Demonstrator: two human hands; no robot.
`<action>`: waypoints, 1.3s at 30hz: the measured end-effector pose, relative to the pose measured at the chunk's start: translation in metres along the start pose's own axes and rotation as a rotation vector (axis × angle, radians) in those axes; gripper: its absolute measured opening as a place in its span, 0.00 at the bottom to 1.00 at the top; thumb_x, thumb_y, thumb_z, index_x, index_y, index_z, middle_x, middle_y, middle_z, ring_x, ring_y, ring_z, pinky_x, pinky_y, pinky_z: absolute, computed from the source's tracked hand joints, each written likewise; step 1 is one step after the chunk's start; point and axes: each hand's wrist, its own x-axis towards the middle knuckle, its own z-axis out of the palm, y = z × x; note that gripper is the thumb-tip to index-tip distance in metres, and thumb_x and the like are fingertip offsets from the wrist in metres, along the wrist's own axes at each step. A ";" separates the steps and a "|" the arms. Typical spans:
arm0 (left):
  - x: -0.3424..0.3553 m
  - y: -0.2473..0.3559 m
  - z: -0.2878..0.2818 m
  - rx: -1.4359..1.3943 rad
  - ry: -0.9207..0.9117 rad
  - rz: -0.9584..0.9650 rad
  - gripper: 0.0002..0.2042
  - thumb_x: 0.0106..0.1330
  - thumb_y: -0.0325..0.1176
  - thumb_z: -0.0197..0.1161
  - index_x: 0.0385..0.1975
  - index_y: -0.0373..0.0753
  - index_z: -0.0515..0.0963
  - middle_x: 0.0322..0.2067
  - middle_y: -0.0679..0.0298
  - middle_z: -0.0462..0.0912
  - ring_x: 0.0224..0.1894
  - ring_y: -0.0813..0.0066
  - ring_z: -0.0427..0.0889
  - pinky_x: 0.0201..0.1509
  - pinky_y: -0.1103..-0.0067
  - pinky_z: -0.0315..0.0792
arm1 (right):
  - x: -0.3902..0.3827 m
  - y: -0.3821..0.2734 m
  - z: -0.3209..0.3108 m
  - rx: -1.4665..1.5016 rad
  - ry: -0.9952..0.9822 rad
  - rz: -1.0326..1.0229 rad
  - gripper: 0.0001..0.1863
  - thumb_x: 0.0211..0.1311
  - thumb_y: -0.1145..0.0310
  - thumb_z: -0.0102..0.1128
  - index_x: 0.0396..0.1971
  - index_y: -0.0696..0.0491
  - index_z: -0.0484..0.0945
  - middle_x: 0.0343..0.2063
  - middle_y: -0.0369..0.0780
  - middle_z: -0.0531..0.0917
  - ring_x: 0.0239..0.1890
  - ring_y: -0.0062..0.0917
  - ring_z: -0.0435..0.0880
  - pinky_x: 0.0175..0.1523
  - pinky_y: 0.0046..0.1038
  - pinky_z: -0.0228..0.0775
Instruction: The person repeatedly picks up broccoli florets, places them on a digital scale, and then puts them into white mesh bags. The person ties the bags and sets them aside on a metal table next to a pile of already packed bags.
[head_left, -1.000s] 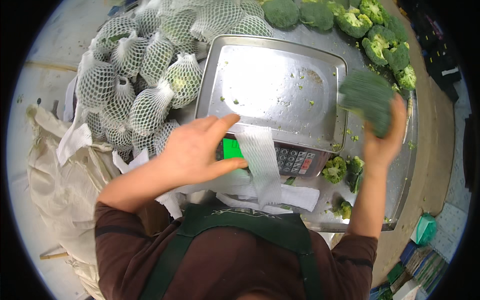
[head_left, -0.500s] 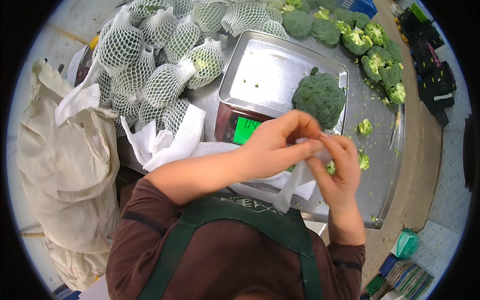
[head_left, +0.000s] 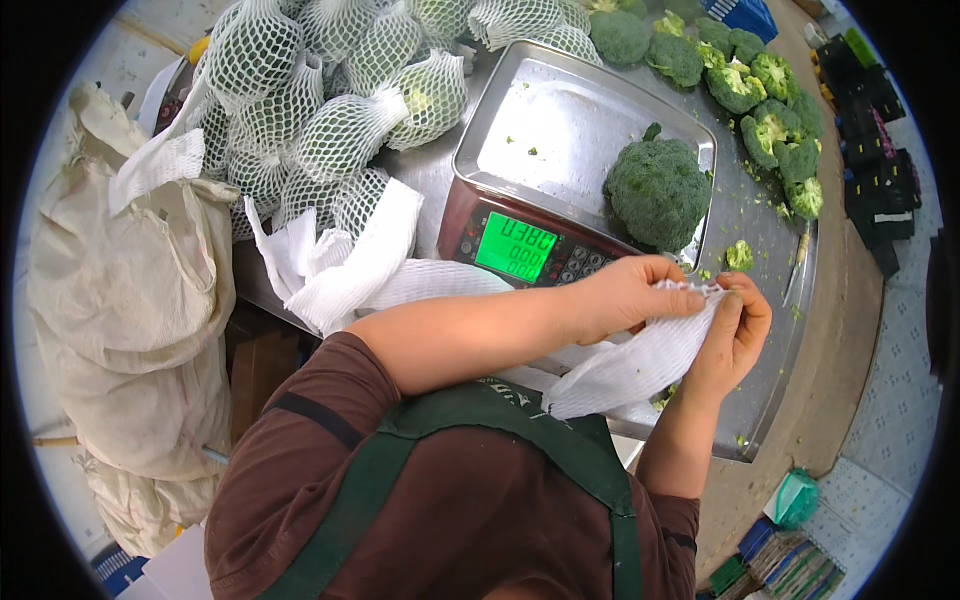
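Note:
Both hands grip the end of a white foam mesh sleeve [head_left: 625,375] at the lower right of the scale. My left hand [head_left: 630,300] pinches the gathered edge from the left; my right hand [head_left: 732,330] has its fingers closed on the same edge from the right. Just beyond them, a dark green broccoli head [head_left: 658,193] lies in the metal tray [head_left: 540,105] on the maroon scale [head_left: 468,212], whose green display is lit. More flat white sleeves [head_left: 365,265] are heaped left of the scale.
Mesh-wrapped heads [head_left: 330,140] fill the back left. Bare broccoli [head_left: 775,135] lines the back right, near a knife [head_left: 797,262]. Cream sacks [head_left: 140,300] stand at the left, dark crates [head_left: 870,150] at the far right. The steel worktop [head_left: 760,400] has a raised edge.
The broccoli from my right hand now rests in the tray. Both hands have come together on a white sleeve, and have since moved rightward with its end opened out.

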 end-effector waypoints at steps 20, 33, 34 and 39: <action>-0.046 0.023 -0.010 0.422 -0.477 -0.134 0.15 0.59 0.29 0.65 0.45 0.35 0.75 0.42 0.63 0.81 0.43 0.77 0.78 0.52 0.78 0.71 | -0.003 0.024 -0.034 0.945 -0.443 0.578 0.22 0.60 0.76 0.53 0.56 0.56 0.67 0.49 0.43 0.76 0.50 0.29 0.77 0.55 0.30 0.69; 0.072 0.112 -0.071 1.272 0.635 0.447 0.19 0.64 0.45 0.49 0.46 0.41 0.77 0.34 0.52 0.83 0.40 0.57 0.81 0.47 0.72 0.72 | 0.065 0.061 0.014 -0.711 -0.276 0.049 0.24 0.55 0.73 0.51 0.55 0.58 0.69 0.39 0.49 0.81 0.39 0.38 0.81 0.47 0.31 0.72; 0.074 0.119 -0.073 1.045 0.590 0.343 0.19 0.65 0.44 0.48 0.46 0.38 0.77 0.36 0.54 0.83 0.42 0.60 0.81 0.48 0.73 0.72 | 0.071 0.061 0.011 -0.502 -0.217 0.071 0.23 0.57 0.72 0.50 0.54 0.59 0.69 0.38 0.46 0.81 0.38 0.34 0.81 0.46 0.28 0.72; 0.055 0.108 -0.055 -0.101 0.240 -0.110 0.31 0.71 0.54 0.37 0.57 0.31 0.67 0.57 0.53 0.71 0.60 0.63 0.69 0.67 0.72 0.57 | 0.087 0.000 0.009 0.599 -0.225 0.380 0.21 0.59 0.70 0.54 0.52 0.62 0.69 0.36 0.40 0.81 0.37 0.22 0.80 0.42 0.21 0.72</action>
